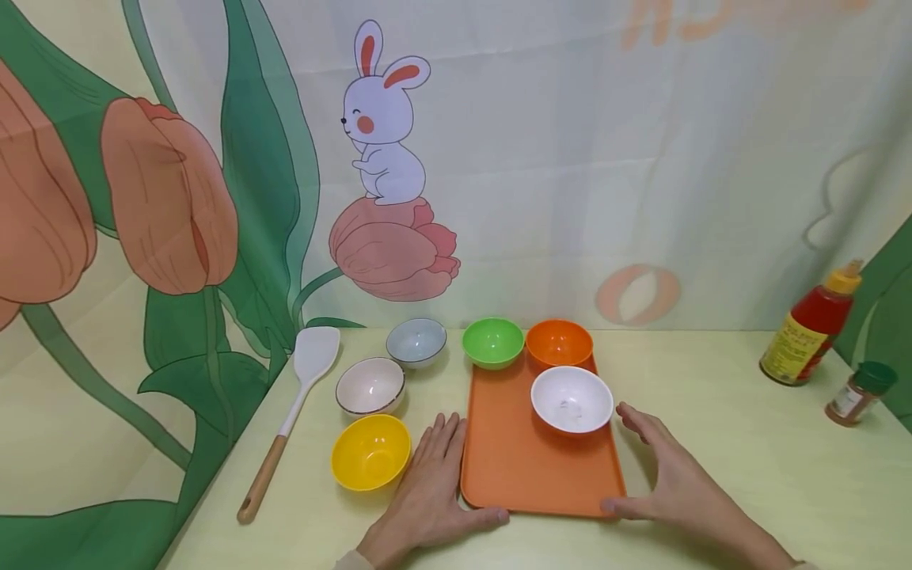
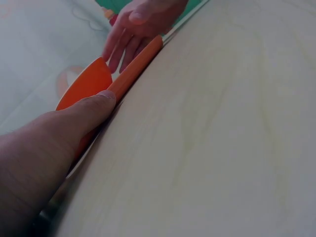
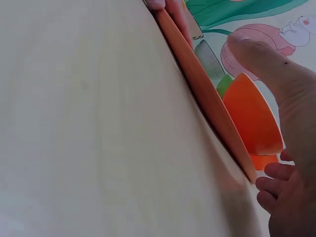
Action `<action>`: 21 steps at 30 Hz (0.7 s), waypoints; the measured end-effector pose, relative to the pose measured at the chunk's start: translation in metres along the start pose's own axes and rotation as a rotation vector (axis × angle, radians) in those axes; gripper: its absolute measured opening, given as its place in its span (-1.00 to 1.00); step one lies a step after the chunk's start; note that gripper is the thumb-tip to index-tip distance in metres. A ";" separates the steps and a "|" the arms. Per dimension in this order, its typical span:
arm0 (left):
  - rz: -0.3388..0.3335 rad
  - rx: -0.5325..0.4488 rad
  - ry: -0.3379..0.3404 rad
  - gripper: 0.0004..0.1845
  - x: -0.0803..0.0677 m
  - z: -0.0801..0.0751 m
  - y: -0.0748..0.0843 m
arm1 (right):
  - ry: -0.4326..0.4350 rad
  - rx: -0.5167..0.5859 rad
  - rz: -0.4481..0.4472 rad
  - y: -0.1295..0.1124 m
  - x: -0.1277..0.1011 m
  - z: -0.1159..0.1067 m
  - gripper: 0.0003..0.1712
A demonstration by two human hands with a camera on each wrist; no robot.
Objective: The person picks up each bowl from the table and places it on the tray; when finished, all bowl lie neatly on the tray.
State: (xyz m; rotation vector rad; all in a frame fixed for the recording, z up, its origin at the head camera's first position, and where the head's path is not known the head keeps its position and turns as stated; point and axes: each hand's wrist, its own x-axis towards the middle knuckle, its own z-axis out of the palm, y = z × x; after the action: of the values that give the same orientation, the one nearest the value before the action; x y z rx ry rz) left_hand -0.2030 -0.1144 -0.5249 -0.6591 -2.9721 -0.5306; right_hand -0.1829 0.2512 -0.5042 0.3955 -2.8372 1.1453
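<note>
The orange tray (image 1: 530, 455) lies on the bench (image 1: 748, 467) with its long axis running near to far, carrying a white bowl (image 1: 572, 398), squarely between the left hand (image 1: 427, 491) and right hand (image 1: 670, 475), both flat-fingered, touching its sides.

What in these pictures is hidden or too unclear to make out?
- Labels on the red sauce bottle and spice jar: too small in the head view.
- White bowl: absent from the wrist views, behind the orange tray edge.
- Left hand fingers: outside the left wrist view, only the thumb shows.
- Right hand palm: cut off in the right wrist view.
</note>
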 end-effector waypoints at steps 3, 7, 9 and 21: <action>0.003 0.002 0.004 0.48 0.000 0.001 0.000 | -0.018 -0.048 -0.007 0.005 -0.005 0.004 0.54; 0.003 0.006 0.007 0.48 0.001 0.002 -0.001 | -0.008 -0.139 -0.101 0.013 -0.009 0.009 0.51; 0.002 0.010 0.007 0.48 0.001 0.002 -0.001 | -0.007 -0.178 -0.126 0.015 -0.010 0.010 0.48; -0.004 0.014 0.004 0.49 0.001 0.001 0.000 | -0.074 -0.272 -0.034 0.013 -0.008 0.013 0.43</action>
State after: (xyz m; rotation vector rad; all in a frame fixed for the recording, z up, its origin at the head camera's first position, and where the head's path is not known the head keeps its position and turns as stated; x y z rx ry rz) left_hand -0.2042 -0.1132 -0.5252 -0.6497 -2.9711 -0.5108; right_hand -0.1777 0.2524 -0.5237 0.4732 -2.9797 0.7373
